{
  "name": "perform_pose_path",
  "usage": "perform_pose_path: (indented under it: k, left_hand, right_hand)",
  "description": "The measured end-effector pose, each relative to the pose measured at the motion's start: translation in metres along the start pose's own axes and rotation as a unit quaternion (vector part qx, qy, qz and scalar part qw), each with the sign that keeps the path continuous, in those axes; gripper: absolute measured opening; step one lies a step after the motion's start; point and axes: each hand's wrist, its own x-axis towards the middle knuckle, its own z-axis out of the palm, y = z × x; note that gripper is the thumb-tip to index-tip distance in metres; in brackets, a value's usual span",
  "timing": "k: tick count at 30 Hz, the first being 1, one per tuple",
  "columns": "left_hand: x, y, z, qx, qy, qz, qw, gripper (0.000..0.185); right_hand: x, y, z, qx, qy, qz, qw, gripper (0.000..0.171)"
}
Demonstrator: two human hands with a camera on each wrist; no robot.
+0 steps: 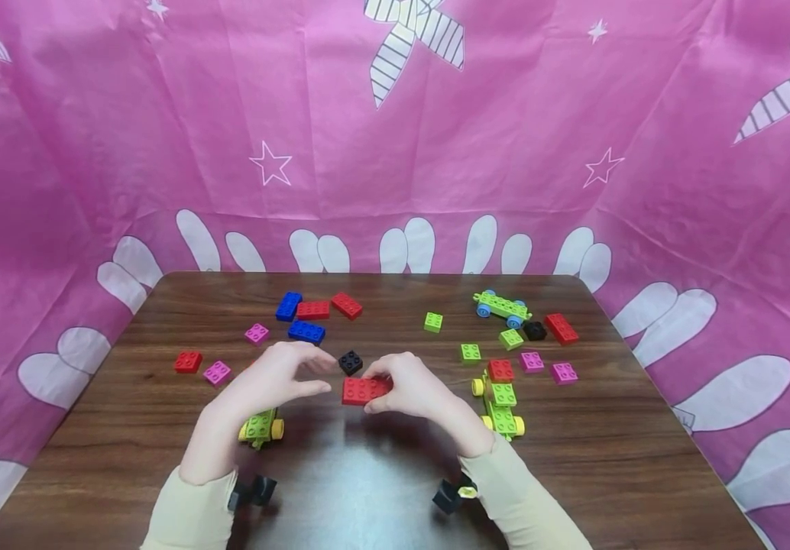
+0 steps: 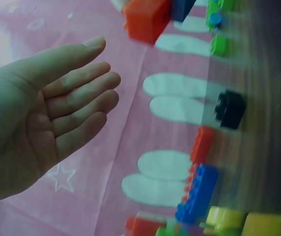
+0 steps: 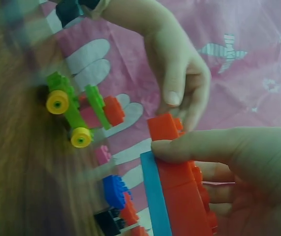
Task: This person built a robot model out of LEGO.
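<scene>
Pink sheeting [image 1: 340,114] printed with white stars and petal shapes walled in a dark wood-grain table [image 1: 642,458] on three sides. Near the middle of the table, raised a little above it, a red brick [image 1: 363,390] was pinched in the right hand [image 1: 412,389], thumb on one long side and fingers on the other; the right wrist view showed a blue layer along its underside. The left hand [image 1: 274,378] hovered just beside the brick's left end, fingers straight and relaxed, holding nothing. A black square brick [image 1: 350,362] lay just behind the two hands. A green wheeled chassis with yellow wheels [image 1: 260,428] sat under the left wrist, and another [image 1: 501,405] stood right of the right hand. Blue and red bricks [image 1: 309,313] clustered at the far left, and green, pink and red ones [image 1: 529,347] lay scattered at the far right.
</scene>
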Motion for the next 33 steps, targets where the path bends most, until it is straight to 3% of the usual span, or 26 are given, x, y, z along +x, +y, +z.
perform_pose_path:
  k: [13,19,23,33]
  left_hand:
    - [-0.026,-0.039,-0.027,-0.016,0.077,-0.039,0.9961,0.044]
    - [-0.034,-0.055,-0.034,-0.013,0.096,-0.064,0.9933,0.052]
    - [-0.037,-0.066,-0.036,-0.034,0.085,-0.079,0.9926,0.058]
    - [-0.040,-0.092,-0.034,-0.089,0.012,-0.079,0.9928,0.067]
  right_hand:
    - [-0.004,0.004,-0.009,-0.004,0.008,0.011,1.000,0.032]
    - [-0.006,0.007,-0.012,0.004,0.011,0.017,1.000,0.032]
    - [-0.006,0.008,-0.012,0.006,0.012,0.020,1.000,0.033]
    - [-0.007,0.009,-0.011,0.006,0.012,0.024,1.000,0.033]
